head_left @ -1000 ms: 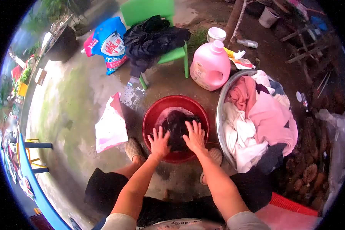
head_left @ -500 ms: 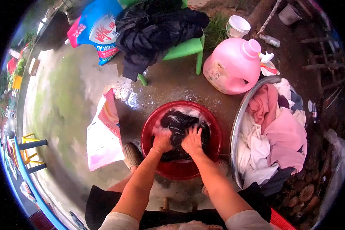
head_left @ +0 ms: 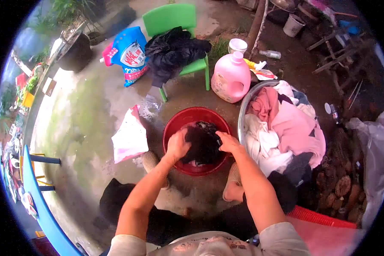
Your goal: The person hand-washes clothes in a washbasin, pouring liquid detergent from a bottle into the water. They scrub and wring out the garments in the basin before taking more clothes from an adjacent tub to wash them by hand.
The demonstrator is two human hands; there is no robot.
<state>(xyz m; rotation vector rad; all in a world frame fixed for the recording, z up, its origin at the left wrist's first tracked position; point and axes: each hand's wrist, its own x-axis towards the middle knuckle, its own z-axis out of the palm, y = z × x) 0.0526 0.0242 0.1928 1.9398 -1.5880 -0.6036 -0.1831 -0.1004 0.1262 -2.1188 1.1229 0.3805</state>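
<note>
A red basin [head_left: 197, 171] stands on the wet floor between my feet, with dark wet cloth [head_left: 202, 145] bunched in it. My left hand [head_left: 178, 145] is closed on the cloth's left edge, its fingers curled inward. At the cloth's right edge is my right hand [head_left: 228, 142], its fingers bent and closed on the fabric. To the right, a metal tub [head_left: 242, 123] holds pink [head_left: 296, 132], white and dark clothes. A pink jug [head_left: 231, 77] stands behind that tub. Left of the basin lies a white and pink packet [head_left: 130, 135].
Black clothes [head_left: 175, 49] lie on a green chair [head_left: 168, 19] at the back. Beside it is a blue detergent bag [head_left: 130, 55]. A white tub [head_left: 237, 45] and a clear bottle [head_left: 270, 54] are behind the jug. A red basket [head_left: 320, 216] sits at lower right.
Both hands were spread over the basin, then pressed into the cloth. Now they have moved apart to its two sides with fingers curled, and the cloth is bunched up between them.
</note>
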